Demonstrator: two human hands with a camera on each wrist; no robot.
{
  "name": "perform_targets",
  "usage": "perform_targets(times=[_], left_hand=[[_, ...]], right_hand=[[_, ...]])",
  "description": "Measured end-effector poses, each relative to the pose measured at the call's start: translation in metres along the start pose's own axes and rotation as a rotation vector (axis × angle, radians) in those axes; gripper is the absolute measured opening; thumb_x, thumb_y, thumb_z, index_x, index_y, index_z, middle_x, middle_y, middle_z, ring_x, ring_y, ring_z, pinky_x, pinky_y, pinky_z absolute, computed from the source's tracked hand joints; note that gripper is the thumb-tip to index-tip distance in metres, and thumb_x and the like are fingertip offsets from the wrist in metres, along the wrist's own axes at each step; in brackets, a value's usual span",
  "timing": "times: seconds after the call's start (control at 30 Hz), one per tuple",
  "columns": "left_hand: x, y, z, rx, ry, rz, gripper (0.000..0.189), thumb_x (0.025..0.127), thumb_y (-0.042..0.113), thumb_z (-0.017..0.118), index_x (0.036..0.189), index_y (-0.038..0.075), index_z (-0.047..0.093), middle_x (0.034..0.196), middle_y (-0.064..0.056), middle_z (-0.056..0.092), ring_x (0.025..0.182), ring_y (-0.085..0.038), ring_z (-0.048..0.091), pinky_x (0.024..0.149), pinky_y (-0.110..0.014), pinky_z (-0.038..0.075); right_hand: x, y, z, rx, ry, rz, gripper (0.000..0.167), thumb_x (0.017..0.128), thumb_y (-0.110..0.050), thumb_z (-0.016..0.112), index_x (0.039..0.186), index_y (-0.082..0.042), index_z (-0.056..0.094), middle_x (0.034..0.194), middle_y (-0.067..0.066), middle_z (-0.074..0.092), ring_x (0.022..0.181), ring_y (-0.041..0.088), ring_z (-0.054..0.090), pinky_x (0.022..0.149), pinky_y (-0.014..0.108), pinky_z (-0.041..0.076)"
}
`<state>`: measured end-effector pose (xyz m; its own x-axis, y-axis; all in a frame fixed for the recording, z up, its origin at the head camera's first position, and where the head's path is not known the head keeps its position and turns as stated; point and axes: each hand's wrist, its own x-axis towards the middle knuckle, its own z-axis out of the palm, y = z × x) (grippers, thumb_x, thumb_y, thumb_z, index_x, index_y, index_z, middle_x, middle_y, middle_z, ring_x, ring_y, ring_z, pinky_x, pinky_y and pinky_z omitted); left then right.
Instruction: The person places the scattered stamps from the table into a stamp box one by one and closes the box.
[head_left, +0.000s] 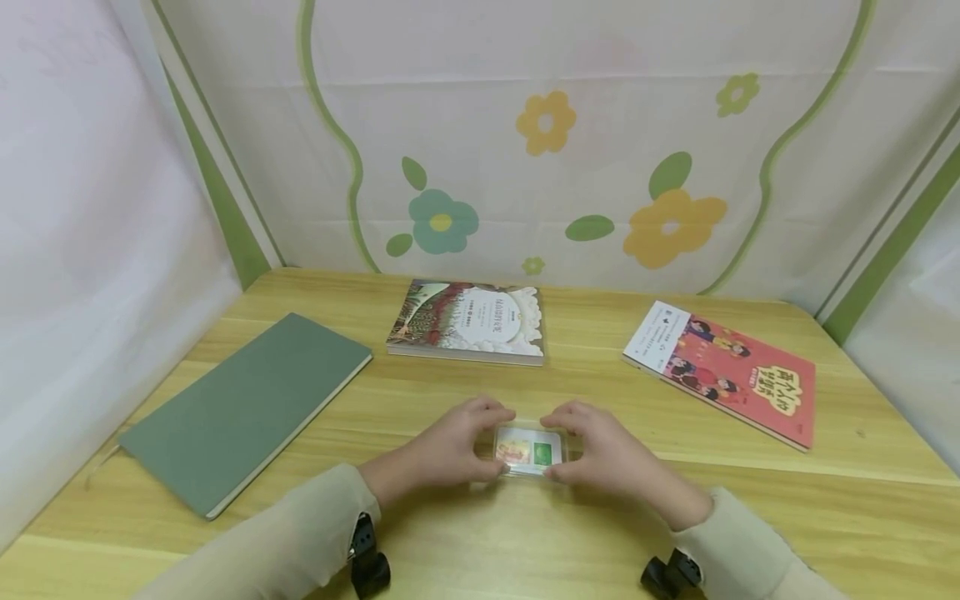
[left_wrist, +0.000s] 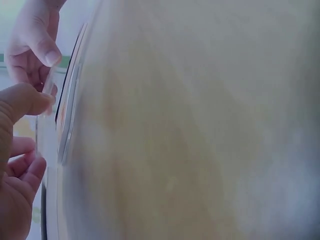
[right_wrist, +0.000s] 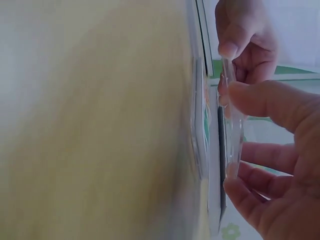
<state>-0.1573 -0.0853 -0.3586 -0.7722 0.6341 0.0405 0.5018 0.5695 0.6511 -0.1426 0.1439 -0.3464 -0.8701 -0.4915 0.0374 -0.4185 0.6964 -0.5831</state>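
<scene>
Near the front middle of the table, a small clear plastic case (right_wrist: 197,117) lies flat with picture cards (head_left: 528,451) in it; one shows green, another yellowish and red. Just above it, a thin clear plastic lid (right_wrist: 234,142) is held level, apart from the case. My left hand (head_left: 459,442) pinches the lid's left edge between thumb and fingers. On the opposite edge, my right hand (head_left: 603,446) pinches it in the same way. Both wrist views show the gap between lid and case.
A green notebook (head_left: 251,408) lies at the left. Behind the hands is a book with a patterned cover (head_left: 465,323), and a red book (head_left: 731,371) lies at the right. Flower-printed cloth (head_left: 480,142) hangs along the table's back edge.
</scene>
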Motion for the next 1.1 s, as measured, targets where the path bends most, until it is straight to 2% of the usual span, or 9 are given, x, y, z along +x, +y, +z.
perform_targets(times=[0.23, 0.53, 0.67, 0.87, 1.1], left_hand=[[0.0019, 0.0013, 0.0022, 0.053, -0.054, -0.022, 0.061, 0.074, 0.022, 0.074, 0.129, 0.004, 0.053, 0.121, -0.004, 0.050, 0.105, -0.014, 0.048, 0.093, -0.029, 0.041], [0.0037, -0.0020, 0.0037, 0.093, -0.064, -0.025, 0.061, 0.076, 0.026, 0.074, 0.129, 0.006, 0.053, 0.121, -0.003, 0.050, 0.104, -0.012, 0.047, 0.092, -0.028, 0.041], [0.0051, -0.0036, 0.0044, 0.061, -0.060, -0.030, 0.061, 0.076, 0.026, 0.075, 0.130, 0.008, 0.053, 0.124, -0.003, 0.050, 0.109, -0.014, 0.048, 0.096, -0.030, 0.040], [0.0035, -0.0074, 0.0046, -0.017, -0.049, -0.086, 0.062, 0.075, 0.026, 0.077, 0.130, 0.011, 0.054, 0.126, -0.001, 0.051, 0.113, -0.015, 0.048, 0.098, -0.035, 0.039], [0.0026, -0.0045, 0.0051, 0.005, -0.045, -0.105, 0.059, 0.076, 0.027, 0.076, 0.128, 0.010, 0.055, 0.125, -0.002, 0.052, 0.113, -0.015, 0.049, 0.098, -0.035, 0.039]], right_hand=[[-0.0001, 0.0039, 0.0040, 0.002, -0.018, -0.004, 0.057, 0.066, -0.024, 0.081, 0.115, -0.003, 0.062, 0.111, 0.004, 0.059, 0.100, 0.020, 0.054, 0.087, 0.044, 0.046], [0.0025, 0.0073, 0.0044, -0.002, -0.033, -0.024, 0.057, 0.066, -0.029, 0.081, 0.114, -0.005, 0.062, 0.112, 0.005, 0.059, 0.100, 0.021, 0.055, 0.087, 0.043, 0.046], [0.0018, 0.0097, 0.0046, -0.015, -0.027, -0.020, 0.056, 0.066, -0.029, 0.081, 0.114, -0.007, 0.062, 0.113, 0.004, 0.059, 0.101, 0.021, 0.055, 0.087, 0.044, 0.045], [0.0012, 0.0100, 0.0079, 0.018, -0.010, -0.010, 0.056, 0.067, -0.029, 0.081, 0.114, -0.008, 0.061, 0.111, 0.002, 0.058, 0.101, 0.019, 0.054, 0.089, 0.043, 0.044], [0.0012, 0.0083, 0.0102, 0.020, -0.004, 0.004, 0.055, 0.067, -0.028, 0.081, 0.114, -0.008, 0.060, 0.112, 0.002, 0.057, 0.101, 0.019, 0.052, 0.089, 0.043, 0.043]])
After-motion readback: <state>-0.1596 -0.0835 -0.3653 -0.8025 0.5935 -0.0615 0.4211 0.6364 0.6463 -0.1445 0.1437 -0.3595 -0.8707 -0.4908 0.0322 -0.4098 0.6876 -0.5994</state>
